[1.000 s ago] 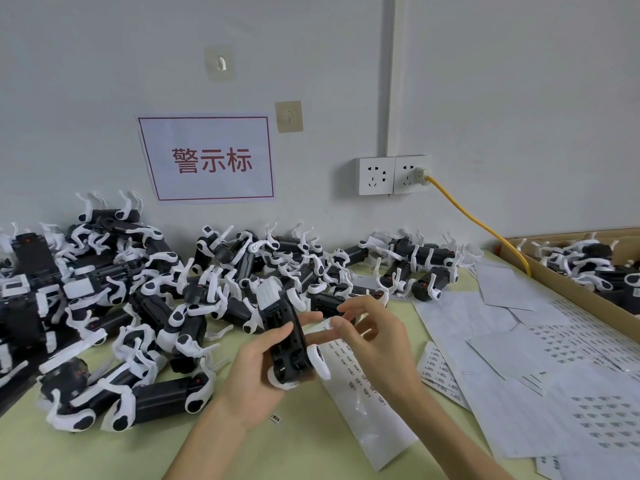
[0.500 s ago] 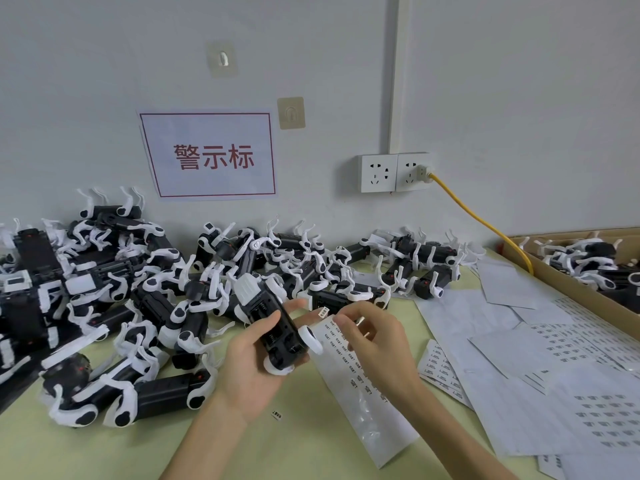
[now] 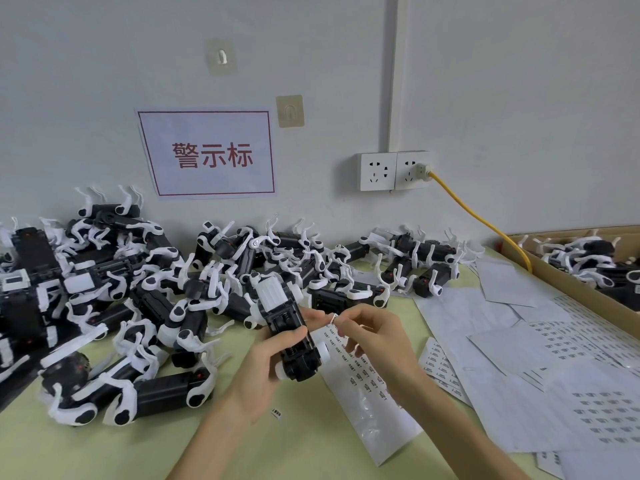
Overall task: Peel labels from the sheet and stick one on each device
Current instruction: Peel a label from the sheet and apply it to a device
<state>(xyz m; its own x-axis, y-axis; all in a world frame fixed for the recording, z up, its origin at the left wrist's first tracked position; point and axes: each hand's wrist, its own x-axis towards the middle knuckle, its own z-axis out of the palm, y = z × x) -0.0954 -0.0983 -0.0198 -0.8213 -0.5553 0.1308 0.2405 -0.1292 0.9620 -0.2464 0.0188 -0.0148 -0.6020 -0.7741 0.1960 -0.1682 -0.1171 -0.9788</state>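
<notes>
**Label lifted, device turned up to receive it**

Over the last second the black-and-white plastic device (image 3: 289, 336) has swung from lying nearly upright in the left hand (image 3: 263, 368) to a steeper slant, its white ribbed end pointing up and away towards the heap of similar devices (image 3: 145, 299). The right hand (image 3: 372, 337) has drawn back from the device's side and now carries a small white peeled label (image 3: 333, 319) at its fingertips. By my reading, peeling is done for this unit and sticking is the step in hand.

The left hand's grip wraps the device's lower body, thumb pressed across the dark face, fingers behind; the device is held above the pale green table (image 3: 104, 452). The right hand's grip is thumb and forefinger pressed together on the label's edge, just beside the device's right flank, the other fingers curled loosely. Beneath both hands lies the long white label sheet (image 3: 374, 393), with more sheets (image 3: 519, 358) spread to the right. One stray label (image 3: 276, 414) lies on the table near the left wrist.
</notes>
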